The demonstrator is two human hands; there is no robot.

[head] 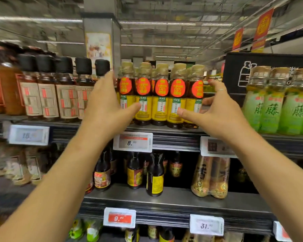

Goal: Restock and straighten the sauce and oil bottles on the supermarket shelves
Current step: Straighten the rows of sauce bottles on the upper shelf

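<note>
Hands frame a cluster of small sesame oil bottles [160, 95] at the centre of the frame, standing upright in a front row of five with more behind, on the top shelf [164, 131]. Each bottle has a gold foil cap, a round red sticker and a yellow label. The left hand [105, 103] is spread with straight fingers along the left side of the cluster, its thumb lying across the front of the second bottle's label. The right hand [215, 109] has loosely spread fingers, with a ring on one of them; its thumb touches the lower front of the fourth bottle while the other fingers reach round the right end of the row. Neither hand is closed around a bottle.

At the left of the frame stand brown bottles with black caps [65, 88]. At the right are green-labelled bottles [269, 102]. A price tag reading 8 [133, 142] hangs on the shelf edge below the cluster. On the lower shelf [173, 198], dark sauce bottles [155, 175] stand unevenly.
</note>
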